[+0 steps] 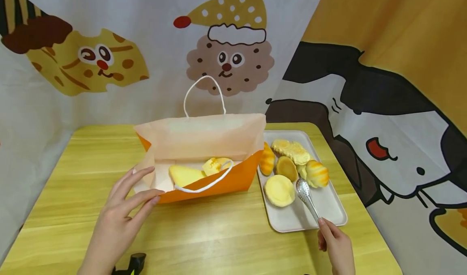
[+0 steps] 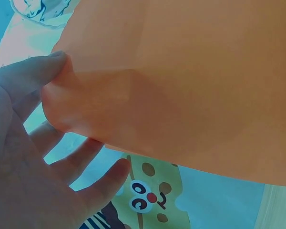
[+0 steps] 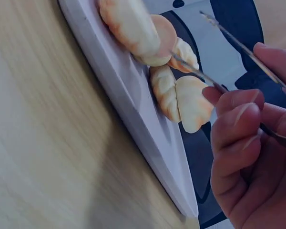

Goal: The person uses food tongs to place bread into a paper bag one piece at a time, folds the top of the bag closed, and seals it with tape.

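Observation:
My left hand [image 1: 122, 214] pinches the left edge of an orange paper bag [image 1: 226, 177], thumb outside and some fingers behind the paper. In the left wrist view the thumb presses the orange side [image 2: 181, 86]. The bag lies tipped with its mouth towards me, and a yellow wedge-shaped piece [image 1: 184, 175] and a smaller pastry [image 1: 213, 166] are inside. My right hand [image 1: 337, 246] holds metal tongs [image 1: 308, 200] over the tray. Both tong arms [image 3: 200, 71] show apart in the right wrist view, with nothing between them.
On the white tray [image 1: 328, 210] lie several breads, among them a round tart [image 1: 279, 190], a brown bun [image 1: 286, 168], a striped roll [image 1: 316, 173] and a long pastry [image 1: 292, 150]. A black object [image 1: 136, 263] sits at the near table edge. Printed cloth [image 1: 160, 100] hangs behind.

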`<state>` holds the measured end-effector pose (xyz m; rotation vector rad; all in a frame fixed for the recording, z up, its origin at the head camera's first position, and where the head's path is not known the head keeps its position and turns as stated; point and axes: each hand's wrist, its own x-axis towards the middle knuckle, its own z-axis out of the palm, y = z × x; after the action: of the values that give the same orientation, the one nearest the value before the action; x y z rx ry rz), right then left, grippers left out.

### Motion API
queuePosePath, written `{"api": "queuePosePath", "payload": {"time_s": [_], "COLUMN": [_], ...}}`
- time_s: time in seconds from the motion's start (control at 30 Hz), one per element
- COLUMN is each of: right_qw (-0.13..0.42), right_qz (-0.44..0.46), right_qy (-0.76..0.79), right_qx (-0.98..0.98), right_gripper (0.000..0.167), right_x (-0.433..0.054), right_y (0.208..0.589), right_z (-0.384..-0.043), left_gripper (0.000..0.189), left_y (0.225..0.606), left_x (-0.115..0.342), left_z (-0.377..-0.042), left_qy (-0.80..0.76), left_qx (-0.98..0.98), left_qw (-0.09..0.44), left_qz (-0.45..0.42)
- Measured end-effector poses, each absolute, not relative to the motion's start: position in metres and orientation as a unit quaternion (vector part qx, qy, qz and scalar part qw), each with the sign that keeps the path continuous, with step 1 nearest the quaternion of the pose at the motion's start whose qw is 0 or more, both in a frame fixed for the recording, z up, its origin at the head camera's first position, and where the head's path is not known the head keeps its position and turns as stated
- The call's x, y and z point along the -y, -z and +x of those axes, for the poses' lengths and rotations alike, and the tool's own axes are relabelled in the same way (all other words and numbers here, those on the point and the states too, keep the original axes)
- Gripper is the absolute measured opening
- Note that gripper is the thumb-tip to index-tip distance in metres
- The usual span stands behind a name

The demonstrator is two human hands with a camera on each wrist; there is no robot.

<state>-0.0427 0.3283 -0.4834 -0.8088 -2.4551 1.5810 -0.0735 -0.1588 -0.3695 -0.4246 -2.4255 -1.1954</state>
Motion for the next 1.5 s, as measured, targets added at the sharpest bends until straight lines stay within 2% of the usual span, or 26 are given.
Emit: {"api": "queuePosePath", "payload": {"time_s": [0.23, 0.57, 0.8, 1.1, 1.5], "right_qw": [0.043, -0.023, -0.043, -0.046, -0.044], "right_qz": [-0.26, -0.267, -0.258, -0.228, -0.219], "right_qy": [-0.483, -0.459, -0.473, -0.488, -0.463], "right_qx": [0.835, 0.847, 0.841, 0.841, 0.858], "right_gripper": [0.046, 0.056, 0.055, 0.055, 0.05], "right_x": [-0.329, -0.329, -0.323, -0.31, -0.306], "right_y": [0.49, 0.494, 0.498, 0.499, 0.498], "right_z": [-0.044, -0.043, -0.048, -0.059, -0.066], "left_gripper": [0.026, 0.031, 0.031, 0.028, 0.028], "left_y": [0.367, 0.366, 0.366, 0.369, 0.371], "left_x": [0.159, 0.159, 0.158, 0.157, 0.156], "left_z": [-0.075, -0.077, -0.078, -0.074, -0.073], "left_qy": [0.421, 0.418, 0.418, 0.417, 0.416], "left_qx": [0.87, 0.867, 0.862, 0.871, 0.872], "left_qw": [0.204, 0.217, 0.228, 0.208, 0.208], "left_qz": [-0.155, -0.163, -0.174, -0.155, -0.15]}}
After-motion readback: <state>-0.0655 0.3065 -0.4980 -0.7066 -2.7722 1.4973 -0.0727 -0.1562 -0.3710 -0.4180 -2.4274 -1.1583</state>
